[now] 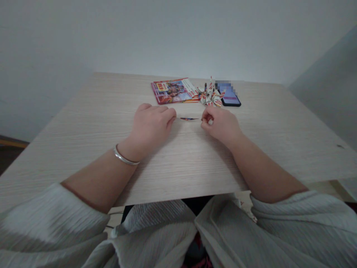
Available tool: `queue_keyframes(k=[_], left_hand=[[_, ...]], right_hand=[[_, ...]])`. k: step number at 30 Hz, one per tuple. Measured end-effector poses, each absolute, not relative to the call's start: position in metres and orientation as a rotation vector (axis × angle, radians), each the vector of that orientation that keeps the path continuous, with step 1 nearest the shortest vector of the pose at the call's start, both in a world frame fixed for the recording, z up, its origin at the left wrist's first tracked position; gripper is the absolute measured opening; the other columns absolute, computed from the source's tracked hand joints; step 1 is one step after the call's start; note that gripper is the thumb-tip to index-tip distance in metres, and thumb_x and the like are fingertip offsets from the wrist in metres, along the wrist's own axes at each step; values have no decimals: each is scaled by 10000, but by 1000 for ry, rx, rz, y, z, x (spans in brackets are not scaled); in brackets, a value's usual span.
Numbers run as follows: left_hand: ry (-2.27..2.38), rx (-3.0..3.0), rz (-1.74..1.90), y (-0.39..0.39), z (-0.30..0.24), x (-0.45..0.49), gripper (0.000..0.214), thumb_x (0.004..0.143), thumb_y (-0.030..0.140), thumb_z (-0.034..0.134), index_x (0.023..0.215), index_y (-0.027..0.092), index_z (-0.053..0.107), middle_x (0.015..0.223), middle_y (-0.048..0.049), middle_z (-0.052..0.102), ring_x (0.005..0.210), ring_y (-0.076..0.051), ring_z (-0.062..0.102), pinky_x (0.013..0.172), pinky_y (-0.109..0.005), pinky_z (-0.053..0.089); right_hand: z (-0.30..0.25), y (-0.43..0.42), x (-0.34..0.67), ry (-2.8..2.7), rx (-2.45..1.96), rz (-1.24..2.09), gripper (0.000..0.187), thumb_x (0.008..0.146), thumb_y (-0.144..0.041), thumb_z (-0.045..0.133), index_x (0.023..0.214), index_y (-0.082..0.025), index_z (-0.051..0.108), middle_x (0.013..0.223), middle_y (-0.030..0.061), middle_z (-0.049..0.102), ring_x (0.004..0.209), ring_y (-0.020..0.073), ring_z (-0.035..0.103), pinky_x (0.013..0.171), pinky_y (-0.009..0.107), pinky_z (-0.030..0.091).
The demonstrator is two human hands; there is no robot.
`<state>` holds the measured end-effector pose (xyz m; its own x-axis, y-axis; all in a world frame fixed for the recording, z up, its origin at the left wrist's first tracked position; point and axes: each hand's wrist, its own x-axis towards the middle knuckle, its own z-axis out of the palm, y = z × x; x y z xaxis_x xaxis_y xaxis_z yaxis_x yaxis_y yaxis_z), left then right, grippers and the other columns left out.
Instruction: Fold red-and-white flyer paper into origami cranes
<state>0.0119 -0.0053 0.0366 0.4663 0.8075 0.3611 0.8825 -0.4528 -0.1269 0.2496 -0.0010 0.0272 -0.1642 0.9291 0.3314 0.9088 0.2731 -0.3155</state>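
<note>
Between my hands, a thin strip of printed paper [189, 119] is stretched roughly level, seen almost edge-on. My left hand [153, 123] pinches its left end, with a silver bangle on the wrist. At the other end, the fingertips of my right hand [221, 123] are closed on the paper in a pinch. Just beyond my right hand stands a spiky folded-paper piece [210, 95], white with red and yellow print. How the strip is folded is too small to make out.
Behind my hands lies a colourful printed booklet [174, 91], its right side touching or close to the folded piece. A phone [231, 97] with its screen lit lies at the back right. All rest on a pale wood-grain table [279, 126], against a light wall [178, 37].
</note>
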Motion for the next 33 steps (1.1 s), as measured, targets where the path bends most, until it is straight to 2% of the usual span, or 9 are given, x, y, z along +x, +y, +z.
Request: queue_keyframes(k=[2,6,12,18,22,27,33], left_hand=[[-1429,-2401,-402,-3,35,10,311,1021,275,434,915,215,720,901,-76,793,852,-261,728,811,-414,412],[-1323,-2392,-522,0,31,7,311,1028,272,441,895,222,718,878,-73,786,879,-264,709,899,-454,413],[-1210,-2381,-638,-2,26,10,257,1017,276,501,886,238,719,892,-59,788,923,-271,690,965,-491,422],[-1077,-2542,-551,-6,27,21,231,1007,268,508,922,230,720,881,-43,770,929,-251,678,1009,-470,453],[-1166,-2605,-480,-6,32,21,241,981,270,504,884,237,721,889,-51,766,960,-265,686,1052,-482,444],[-1298,-2570,-447,-1,35,12,253,938,241,496,909,242,747,939,-82,793,1003,-302,700,1048,-532,441],[-1346,-2541,-435,3,35,7,250,940,255,506,909,239,753,953,-92,796,1029,-299,702,1066,-529,417]], right_hand=[[24,1,253,-2058,-1593,101,73,829,-176,660,878,-225,685,881,43,750,798,211,673,703,334,464],[16,4,251,-2117,-1276,221,125,898,-211,639,1006,-214,703,1040,63,757,874,197,699,797,341,528],[12,2,236,-2164,-1219,134,94,885,-167,643,883,-214,724,941,48,761,880,207,677,813,341,505],[15,-8,221,-2243,-1221,69,111,924,-213,629,864,-219,723,966,61,772,972,243,666,849,363,467],[18,-8,223,-2265,-1234,102,90,889,-201,644,840,-227,714,962,53,770,978,240,664,864,358,470],[23,0,240,-2273,-1252,182,95,836,-164,634,795,-223,697,918,46,757,895,214,669,843,342,491],[27,8,264,-2254,-1237,295,81,792,-166,631,748,-222,670,846,32,737,818,191,671,777,318,512]])
